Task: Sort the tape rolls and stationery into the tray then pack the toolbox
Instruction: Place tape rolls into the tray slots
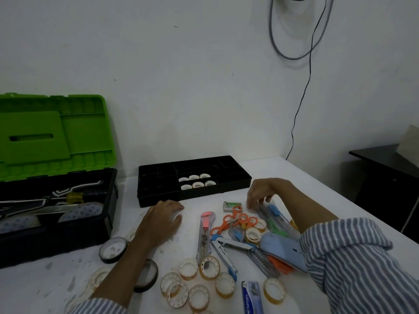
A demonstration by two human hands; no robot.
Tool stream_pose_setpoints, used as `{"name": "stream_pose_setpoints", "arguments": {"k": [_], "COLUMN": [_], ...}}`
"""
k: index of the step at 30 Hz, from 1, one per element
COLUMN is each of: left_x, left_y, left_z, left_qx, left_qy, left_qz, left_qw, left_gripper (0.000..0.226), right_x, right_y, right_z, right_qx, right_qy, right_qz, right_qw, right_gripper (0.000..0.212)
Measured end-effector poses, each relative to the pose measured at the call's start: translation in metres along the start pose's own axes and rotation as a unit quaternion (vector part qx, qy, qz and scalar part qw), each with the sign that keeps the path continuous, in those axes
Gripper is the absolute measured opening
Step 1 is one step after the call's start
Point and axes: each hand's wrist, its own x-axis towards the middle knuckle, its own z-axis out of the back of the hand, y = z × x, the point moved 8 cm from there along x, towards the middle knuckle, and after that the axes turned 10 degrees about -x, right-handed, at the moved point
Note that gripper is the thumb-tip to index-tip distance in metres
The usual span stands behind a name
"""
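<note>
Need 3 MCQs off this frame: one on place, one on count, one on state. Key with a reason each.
1. Where does the black tray sit?
A. Beside the toolbox, on the table
B. Inside the toolbox
C. On top of the lid

2. How many tape rolls lie in the tray?
A. Three
B. Six
C. Nine

3. The toolbox's green lid is:
A. latched shut
B. lying flat on the table, detached
C. open, standing up

Key:
1 A, the tray rests on the white table next to the box.
2 B, two rows of three fill one compartment.
3 C, the lid stands up behind the black base and the contents show.
</note>
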Motion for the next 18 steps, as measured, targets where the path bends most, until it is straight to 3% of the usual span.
{"name": "stream_pose_setpoints", "arguments": {"k": [4, 7, 10, 18], "left_x": [0.000, 0.000, 0.001, 0.000], "left_y": [-0.002, -0.002, 0.000, -0.001], "left_z": [0.000, 0.000, -0.001, 0.000], "left_qx": [-0.004, -0.005, -0.008, -0.007], "left_qy": [-0.004, 0.000, 0.003, -0.002], "left_qz": [0.004, 0.008, 0.006, -0.001], "left_qw": [1.000, 1.000, 1.000, 1.000], "left_gripper": [0.045, 0.046, 0.056, 0.059], "right_x": [-0.012, -0.012, -0.011, -0.002], "right_y": [-0.005, -0.006, -0.003, 0.000], "right_z": [-0.013, -0.017, -0.018, -0.016], "right_qx": [-0.012, -0.044, -0.077, -0.137], "right_qy": [0.078, 0.088, 0.078, 0.085], "right_qz": [0.002, 0.003, 0.002, -0.006], "right_qw": [0.997, 0.995, 0.994, 0.987], "right_gripper": [0.015, 0.022, 0.012, 0.039]}}
